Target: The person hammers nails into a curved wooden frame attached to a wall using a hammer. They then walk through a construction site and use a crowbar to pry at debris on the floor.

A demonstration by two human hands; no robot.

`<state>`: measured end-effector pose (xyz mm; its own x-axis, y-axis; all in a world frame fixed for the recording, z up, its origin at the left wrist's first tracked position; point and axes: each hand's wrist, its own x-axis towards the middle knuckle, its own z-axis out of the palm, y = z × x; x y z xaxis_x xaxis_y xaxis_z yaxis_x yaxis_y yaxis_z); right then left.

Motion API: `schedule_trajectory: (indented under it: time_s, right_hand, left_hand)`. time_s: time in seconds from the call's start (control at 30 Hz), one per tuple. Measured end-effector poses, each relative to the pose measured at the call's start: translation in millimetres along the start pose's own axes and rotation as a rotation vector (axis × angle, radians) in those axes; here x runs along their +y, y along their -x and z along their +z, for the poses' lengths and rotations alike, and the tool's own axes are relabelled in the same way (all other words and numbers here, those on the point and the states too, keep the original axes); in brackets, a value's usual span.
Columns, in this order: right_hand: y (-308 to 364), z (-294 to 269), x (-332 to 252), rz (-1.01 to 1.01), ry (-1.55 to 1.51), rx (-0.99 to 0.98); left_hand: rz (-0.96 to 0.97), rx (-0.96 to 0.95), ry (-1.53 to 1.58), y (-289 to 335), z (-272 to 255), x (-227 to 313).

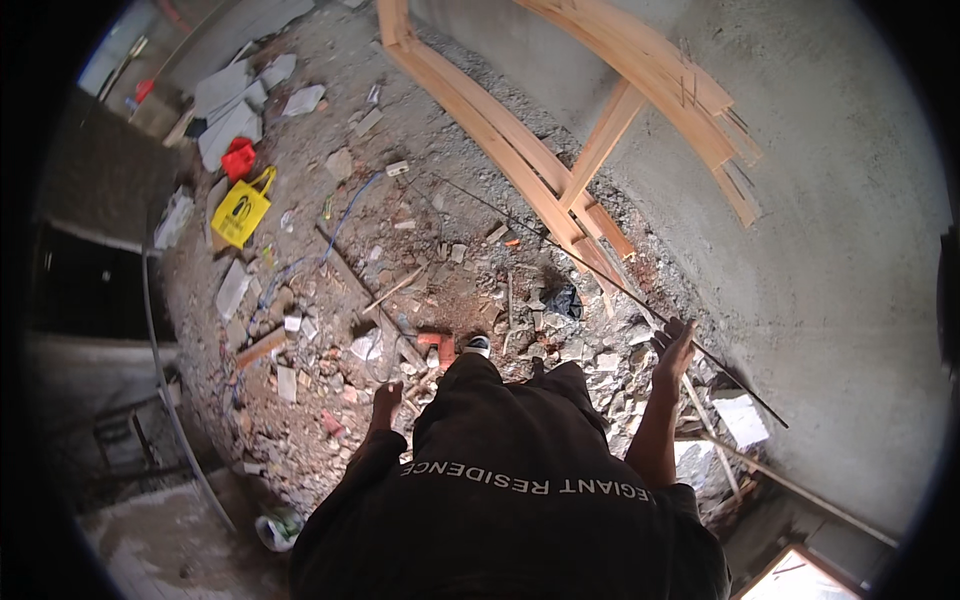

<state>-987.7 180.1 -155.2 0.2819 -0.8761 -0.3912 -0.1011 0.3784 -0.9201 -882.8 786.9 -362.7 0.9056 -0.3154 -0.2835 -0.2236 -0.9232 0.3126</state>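
Observation:
A long, thin dark rod (739, 385) runs slantwise from the rubble ahead to beside the wall at my right. My right hand (674, 350) is raised at my right side, with the rod passing between its thumb and fingers. The rod's near end sticks out behind the hand; the far end reaches over the rubble. Low beside my left thigh hangs my left hand (386, 404), its fingers loosely curled with nothing seen in them. A shoe (479, 346) shows below me, next to a red-orange pipe piece (437, 347).
Broken brick and stone cover the ground (440, 270). Long wooden planks (490, 125) lie along and lean on the grey wall (820, 220) to the right. A yellow bag (241, 212), a red bag (238, 158) and pale slabs (232, 115) lie far left. A black plastic scrap (565, 302) sits ahead.

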Motion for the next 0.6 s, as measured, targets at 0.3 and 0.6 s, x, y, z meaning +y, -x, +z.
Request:
schedule_trajectory:
  time_s: [0.3, 0.6]
  right_hand:
    - [98.2, 7.5, 19.0, -0.054, 0.028, 0.061]
    - [145.0, -31.0, 100.5, 0.109, -0.289, 0.495]
  left_hand:
    - [0.085, -0.071, 0.386, -207.0, -99.1, 42.9]
    - [0.133, -0.434, 0.32, -222.3, -79.9, 85.0]
